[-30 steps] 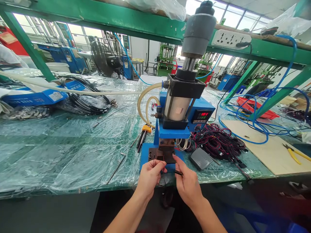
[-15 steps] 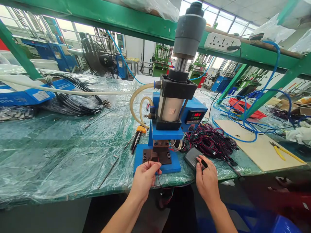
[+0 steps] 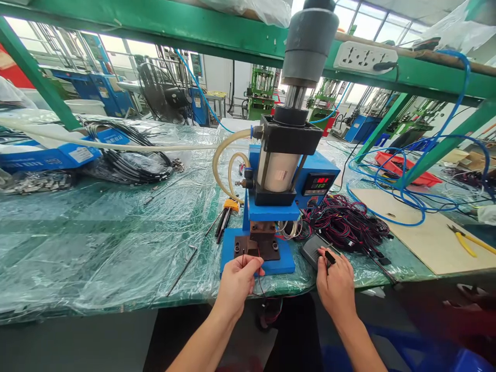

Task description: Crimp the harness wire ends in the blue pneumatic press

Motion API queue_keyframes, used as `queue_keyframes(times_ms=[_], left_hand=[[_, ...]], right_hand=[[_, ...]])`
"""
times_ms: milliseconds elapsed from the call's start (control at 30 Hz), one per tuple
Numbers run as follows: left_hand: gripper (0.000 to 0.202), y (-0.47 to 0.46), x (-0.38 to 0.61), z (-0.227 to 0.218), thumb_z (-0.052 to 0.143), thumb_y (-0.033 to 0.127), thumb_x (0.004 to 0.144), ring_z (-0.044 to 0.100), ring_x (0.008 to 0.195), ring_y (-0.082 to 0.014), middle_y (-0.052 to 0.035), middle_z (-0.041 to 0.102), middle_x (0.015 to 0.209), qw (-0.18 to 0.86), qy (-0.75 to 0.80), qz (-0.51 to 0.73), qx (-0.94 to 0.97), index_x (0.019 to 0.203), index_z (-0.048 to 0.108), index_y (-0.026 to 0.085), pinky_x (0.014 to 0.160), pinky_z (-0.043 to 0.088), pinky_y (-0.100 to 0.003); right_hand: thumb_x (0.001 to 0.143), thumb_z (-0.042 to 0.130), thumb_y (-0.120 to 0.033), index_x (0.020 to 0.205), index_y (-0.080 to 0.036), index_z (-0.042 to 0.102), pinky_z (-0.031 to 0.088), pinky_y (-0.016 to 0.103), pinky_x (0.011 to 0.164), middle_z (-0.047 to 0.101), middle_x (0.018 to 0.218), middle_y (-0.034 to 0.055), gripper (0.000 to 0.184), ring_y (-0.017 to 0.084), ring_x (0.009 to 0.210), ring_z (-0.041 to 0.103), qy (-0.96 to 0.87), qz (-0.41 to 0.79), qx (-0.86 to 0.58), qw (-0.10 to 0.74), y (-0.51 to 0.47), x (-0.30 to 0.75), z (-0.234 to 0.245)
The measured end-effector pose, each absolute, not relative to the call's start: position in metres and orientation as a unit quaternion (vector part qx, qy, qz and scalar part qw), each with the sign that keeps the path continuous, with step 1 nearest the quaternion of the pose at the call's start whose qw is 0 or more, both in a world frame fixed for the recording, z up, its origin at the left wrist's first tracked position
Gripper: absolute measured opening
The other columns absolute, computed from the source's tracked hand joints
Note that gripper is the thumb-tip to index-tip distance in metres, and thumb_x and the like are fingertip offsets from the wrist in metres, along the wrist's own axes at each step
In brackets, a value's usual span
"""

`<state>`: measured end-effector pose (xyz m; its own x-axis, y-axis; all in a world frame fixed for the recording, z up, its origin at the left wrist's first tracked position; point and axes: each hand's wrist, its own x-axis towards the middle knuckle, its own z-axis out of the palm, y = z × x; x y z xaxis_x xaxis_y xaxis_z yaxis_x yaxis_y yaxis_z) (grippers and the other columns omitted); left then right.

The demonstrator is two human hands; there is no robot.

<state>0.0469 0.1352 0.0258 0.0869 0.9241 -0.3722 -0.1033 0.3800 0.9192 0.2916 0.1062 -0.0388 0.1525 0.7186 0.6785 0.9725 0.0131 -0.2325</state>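
Note:
At the front of a blue pneumatic press (image 3: pixel 279 173), my left hand (image 3: pixel 239 281) is closed, with thumb and index finger pinching thin dark and red wires (image 3: pixel 260 283). The wires' upper ends stand at the brown metal die (image 3: pixel 267 251) under the press head, and their lower part hangs over the table edge. My right hand (image 3: pixel 336 279) is at the right, its fingers curled around a small black connector (image 3: pixel 330 257). Its fingertips are at the edge of a grey pedal-like box (image 3: pixel 314 250); whether they press on it, I cannot tell.
A heap of dark and red wire harnesses (image 3: pixel 349 225) lies right of the press. Yellow-handled pliers (image 3: pixel 467 244) rest on a beige board (image 3: pixel 414 227). Hex keys (image 3: pixel 222 222) lie left of the press, a single one (image 3: pixel 182 271) nearer. A green shelf beam (image 3: pixel 174 31) crosses above.
The camera view has shifted slightly, so everything sits a little further right. Both hands keep about the same places and grips relative to the press.

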Motion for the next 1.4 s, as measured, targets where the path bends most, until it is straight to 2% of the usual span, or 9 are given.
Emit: queue_keyframes(times_ms=[400,1000,1233,1400], left_hand=[[0.025,0.1354,0.0461,0.0262,0.067,0.028,0.100,0.038,0.039,-0.0040,0.0072,0.058,0.065,0.634,0.535,0.406,0.384,0.080,0.063,0.013,0.036,0.034,-0.016],[0.027,0.1345,0.0452,0.0256,0.067,0.029,0.100,0.040,0.039,-0.0042,0.0071,0.059,0.065,0.639,0.529,0.407,0.382,0.079,0.062,0.014,0.037,0.035,-0.016],[0.027,0.1348,0.0452,0.0242,0.067,0.029,0.100,0.040,0.039,-0.0042,0.0070,0.059,0.065,0.641,0.524,0.414,0.378,0.078,0.062,0.014,0.037,0.035,-0.016],[0.027,0.1349,0.0450,0.0239,0.067,0.029,0.100,0.039,0.039,-0.0040,0.0072,0.058,0.065,0.642,0.523,0.415,0.377,0.079,0.062,0.013,0.036,0.034,-0.016]], right_hand=[[0.110,0.030,-0.035,0.111,-0.005,0.072,0.045,0.056,0.105,0.077,0.115,0.0222,0.051,0.034,0.111,0.070,-0.625,-0.192,-0.675,0.342,0.1048,0.2932,-0.0399],[0.108,0.032,-0.033,0.111,-0.006,0.072,0.044,0.057,0.106,0.076,0.115,0.0224,0.048,0.035,0.112,0.070,-0.628,-0.178,-0.675,0.342,0.1038,0.2939,-0.0402],[0.107,0.035,-0.032,0.111,-0.005,0.073,0.043,0.060,0.107,0.075,0.117,0.0243,0.046,0.037,0.114,0.069,-0.624,-0.160,-0.676,0.358,0.1039,0.2935,-0.0420],[0.107,0.036,-0.037,0.114,-0.007,0.073,0.037,0.065,0.112,0.073,0.124,0.0236,0.048,0.038,0.122,0.064,-0.617,-0.115,-0.673,0.392,0.0993,0.2867,-0.0346]])
